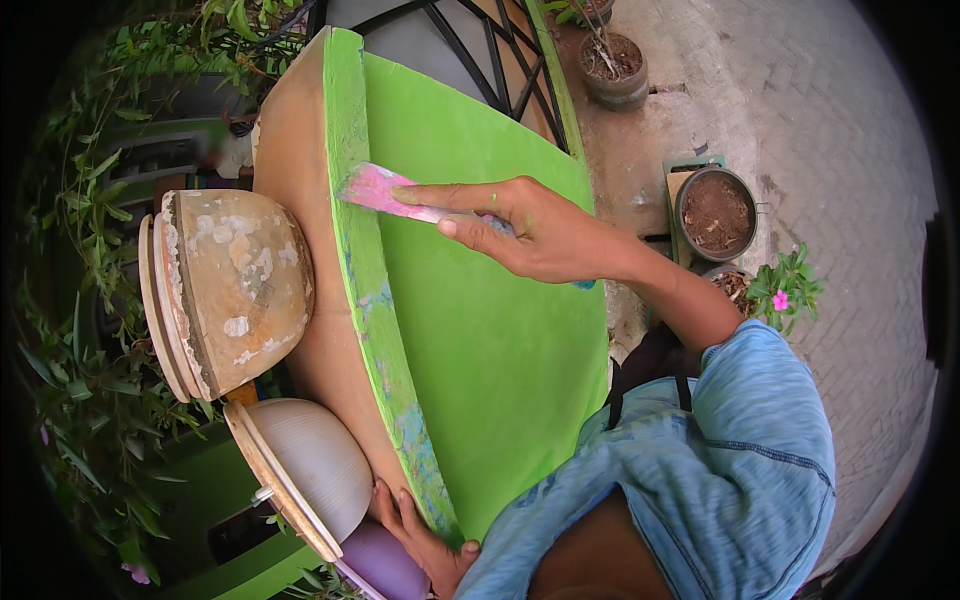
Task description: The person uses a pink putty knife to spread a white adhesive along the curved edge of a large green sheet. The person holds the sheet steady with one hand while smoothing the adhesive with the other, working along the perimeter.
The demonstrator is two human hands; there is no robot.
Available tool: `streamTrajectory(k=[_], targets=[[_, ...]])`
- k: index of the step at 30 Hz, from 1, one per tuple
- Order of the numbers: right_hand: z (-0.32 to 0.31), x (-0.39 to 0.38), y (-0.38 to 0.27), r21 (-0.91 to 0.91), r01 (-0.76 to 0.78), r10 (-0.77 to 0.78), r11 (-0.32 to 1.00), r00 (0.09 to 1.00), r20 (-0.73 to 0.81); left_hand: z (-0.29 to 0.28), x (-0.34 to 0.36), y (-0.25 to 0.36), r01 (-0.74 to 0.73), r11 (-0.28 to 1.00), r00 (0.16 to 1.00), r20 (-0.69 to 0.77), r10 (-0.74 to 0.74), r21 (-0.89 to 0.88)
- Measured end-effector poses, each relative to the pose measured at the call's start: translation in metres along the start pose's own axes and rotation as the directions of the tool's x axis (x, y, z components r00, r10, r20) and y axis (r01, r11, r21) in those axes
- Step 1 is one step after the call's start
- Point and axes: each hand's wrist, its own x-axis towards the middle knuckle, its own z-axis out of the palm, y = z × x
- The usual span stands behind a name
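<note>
My right hand (540, 228) is closed round a flat pink-smeared tool (380, 188); whether it is a brush or a scraper I cannot tell. Its wide end meets the narrow top strip (348, 150) of a bright green wall (480, 230). Blue and pinkish patches show in the green of that strip, mostly lower down. At the strip's near end, my left hand (430, 550) rests against the wall with its fingers apart. The fingers lie on the orange-brown side (330, 340) and the thumb lies toward the green face.
Left of the wall are a flaking round pot (240, 285), a ribbed whitish bowl-shaped pot (315, 465) and a purple pot (385, 560), with leafy plants beyond. Soil-filled pots (717, 215) and a pink-flowered plant (785, 290) stand on the right by grey paving (850, 150). Black metal bars (490, 50) lie ahead.
</note>
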Motion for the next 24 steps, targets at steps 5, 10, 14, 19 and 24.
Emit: streamTrajectory(k=[5, 10, 14, 19, 24], targets=[[-0.007, -0.002, -0.01, 0.03, -0.082, 0.081, 0.996, 0.995, 0.057, 0.004, -0.013, -0.02, -0.029, 0.999, 0.999, 0.015, 0.029, -0.022], [0.001, -0.009, -0.01, -0.08, 0.02, -0.019, 0.997, 1.0, 0.016, 0.011, -0.016, -0.022, -0.042, 0.997, 0.999, -0.033, 0.04, -0.059], [-0.007, -0.004, -0.018, 0.001, -0.168, 0.166, 0.986, 0.978, 0.123, 0.006, -0.014, -0.021, -0.055, 0.998, 0.998, -0.004, 0.055, -0.036], [0.003, -0.012, -0.011, -0.04, 0.026, -0.027, 0.999, 0.999, -0.024, 0.006, -0.012, -0.026, -0.084, 0.996, 0.996, 0.009, 0.085, -0.02], [-0.001, 0.006, 0.0, -0.073, 0.073, -0.078, 0.995, 0.995, -0.06, 0.008, -0.013, -0.025, -0.071, 0.996, 0.997, -0.019, 0.07, -0.049]])
